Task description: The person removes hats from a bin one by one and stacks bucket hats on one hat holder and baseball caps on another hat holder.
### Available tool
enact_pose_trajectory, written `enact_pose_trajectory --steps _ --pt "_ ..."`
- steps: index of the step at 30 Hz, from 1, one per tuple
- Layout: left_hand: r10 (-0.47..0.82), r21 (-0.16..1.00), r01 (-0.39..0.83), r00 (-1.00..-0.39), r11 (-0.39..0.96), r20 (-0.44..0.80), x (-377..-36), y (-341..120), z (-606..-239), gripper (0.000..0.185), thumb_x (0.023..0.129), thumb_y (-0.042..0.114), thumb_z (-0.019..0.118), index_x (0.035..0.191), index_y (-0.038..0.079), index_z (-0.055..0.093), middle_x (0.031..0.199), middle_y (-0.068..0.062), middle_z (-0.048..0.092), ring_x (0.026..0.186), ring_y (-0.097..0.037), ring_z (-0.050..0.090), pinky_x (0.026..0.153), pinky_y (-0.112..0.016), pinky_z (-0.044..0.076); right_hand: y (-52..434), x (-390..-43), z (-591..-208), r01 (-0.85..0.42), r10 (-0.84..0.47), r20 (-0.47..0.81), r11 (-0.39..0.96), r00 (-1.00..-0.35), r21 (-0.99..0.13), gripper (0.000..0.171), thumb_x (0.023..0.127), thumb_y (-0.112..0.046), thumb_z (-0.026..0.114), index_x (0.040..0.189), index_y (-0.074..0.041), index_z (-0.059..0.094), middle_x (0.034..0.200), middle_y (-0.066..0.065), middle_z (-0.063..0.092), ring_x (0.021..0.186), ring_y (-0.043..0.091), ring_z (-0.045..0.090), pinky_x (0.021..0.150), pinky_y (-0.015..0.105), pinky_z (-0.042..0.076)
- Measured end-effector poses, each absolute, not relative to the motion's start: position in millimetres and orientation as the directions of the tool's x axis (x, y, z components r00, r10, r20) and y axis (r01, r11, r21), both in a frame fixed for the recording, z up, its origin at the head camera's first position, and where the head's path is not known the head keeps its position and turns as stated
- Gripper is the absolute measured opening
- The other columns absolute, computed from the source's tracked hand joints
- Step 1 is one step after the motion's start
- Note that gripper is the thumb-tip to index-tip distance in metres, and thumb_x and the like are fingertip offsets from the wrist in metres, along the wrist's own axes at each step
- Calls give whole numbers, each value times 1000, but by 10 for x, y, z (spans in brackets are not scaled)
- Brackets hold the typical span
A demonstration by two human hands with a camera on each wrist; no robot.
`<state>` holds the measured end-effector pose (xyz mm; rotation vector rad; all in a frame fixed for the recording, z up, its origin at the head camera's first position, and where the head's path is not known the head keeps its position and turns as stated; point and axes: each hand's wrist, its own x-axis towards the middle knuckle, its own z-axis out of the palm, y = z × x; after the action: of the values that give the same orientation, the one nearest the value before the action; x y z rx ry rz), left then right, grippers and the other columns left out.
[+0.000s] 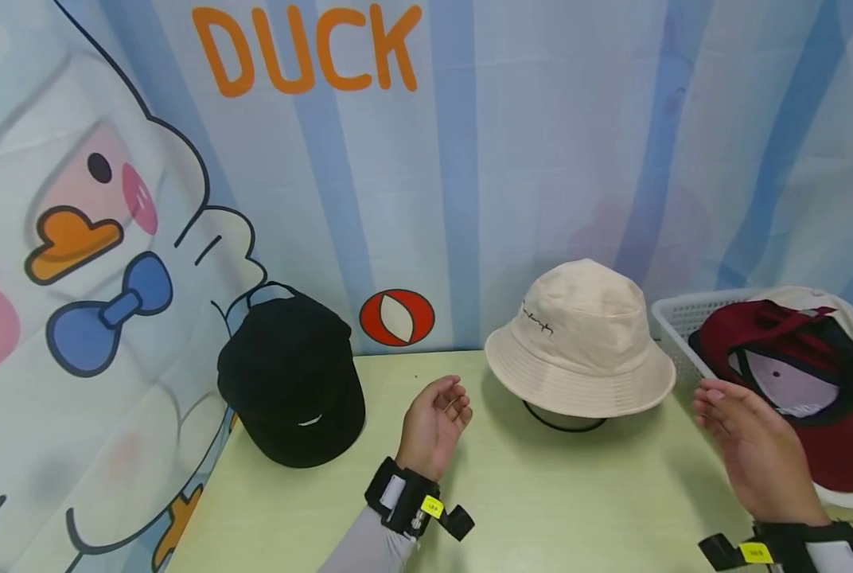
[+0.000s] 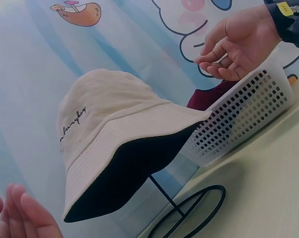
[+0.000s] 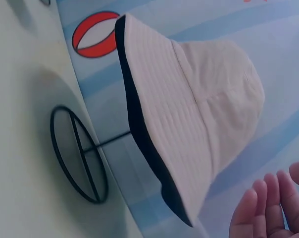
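A cream bucket hat [image 1: 579, 338] [image 2: 115, 144] [image 3: 189, 119] sits on a black wire stand [image 1: 564, 421] [image 2: 191, 213] [image 3: 80, 153] at the back of the pale green table [image 1: 527, 501]. My left hand [image 1: 437, 422] [image 2: 18, 218] hovers to the hat's left, palm turned toward it, fingers loosely curled and holding nothing. My right hand [image 1: 745, 446] [image 2: 236, 42] [image 3: 273, 208] hovers to the hat's right, by the basket, fingers relaxed and empty. Neither hand touches the hat.
A black cap [image 1: 294, 382] stands at the table's back left. A white mesh basket [image 1: 673, 326] [image 2: 243, 119] at the right holds a dark red cap [image 1: 799, 374]. A cartoon duck curtain [image 1: 255, 159] hangs behind and along the left side.
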<state>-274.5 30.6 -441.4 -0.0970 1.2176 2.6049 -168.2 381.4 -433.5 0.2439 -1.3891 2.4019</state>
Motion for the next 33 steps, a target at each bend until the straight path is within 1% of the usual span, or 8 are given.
enact_pose_trajectory --steps 5,9,11,14,18,22,28,33 --pt "207 732 -264 -964 -628 -170 -2733 308 -4422 12 101 18 52 106 9 58 88 4 62 83 -11 56 79 -22 51 3889 -1682 -4238 -451 352 335 -335 -874 -827 25 103 1 49 118 -6 68 111 -1 70 102 6 68 85 15 55" --pt "200 731 -261 -965 -630 -173 -2735 316 -4422 12 101 18 52 106 8 59 88 4 62 82 -11 56 79 -22 52 3970 -1692 -4188 -406 513 263 -188 -817 -894 21 102 -8 57 120 -10 67 114 -5 65 104 3 63 85 9 51" --pt "198 730 -261 -965 -632 -174 -2734 318 -4425 12 101 17 52 106 8 59 88 4 62 82 -11 56 79 -22 52 4018 -1694 -4184 -326 575 208 -109 -791 -939 23 104 -13 56 125 -13 65 117 -10 62 106 0 59 89 7 48" --pt "196 732 -259 -965 -631 -173 -2734 318 -4432 13 101 17 52 107 7 58 88 4 62 82 -11 57 79 -22 53 4080 -1702 -4192 -98 638 127 82 -759 -992 32 107 -22 48 138 -21 58 122 -21 55 108 -6 51 98 6 39" --pt "195 734 -258 -965 -628 -172 -2733 319 -4440 13 101 18 53 107 7 58 88 3 62 82 -11 57 79 -21 53 4149 -1725 -4208 152 646 60 267 -761 -952 46 109 -27 39 155 -24 40 147 -10 48 129 3 46 123 29 28" --pt "203 740 -262 -964 -620 -171 -2725 327 -4448 12 101 18 53 105 8 59 87 4 62 82 -11 57 78 -21 52 4197 -1761 -4199 256 638 22 340 -769 -905 52 110 -25 34 161 -20 27 168 5 27 151 23 32 124 54 25" --pt "207 755 -266 -962 -599 -175 -2711 345 -4476 13 101 18 52 106 8 60 87 4 62 81 -10 56 74 -21 51 4256 -1803 -4184 365 665 -46 349 -745 -863 53 109 -19 34 161 -12 25 168 16 21 150 43 29 119 62 28" --pt "200 758 -274 -961 -592 -192 -2711 355 -4482 13 100 19 53 104 10 61 86 4 62 82 -11 56 73 -21 51 4315 -1804 -4200 394 631 -30 446 -775 -804 55 108 -17 36 160 -6 22 167 23 17 148 52 26 114 68 30"
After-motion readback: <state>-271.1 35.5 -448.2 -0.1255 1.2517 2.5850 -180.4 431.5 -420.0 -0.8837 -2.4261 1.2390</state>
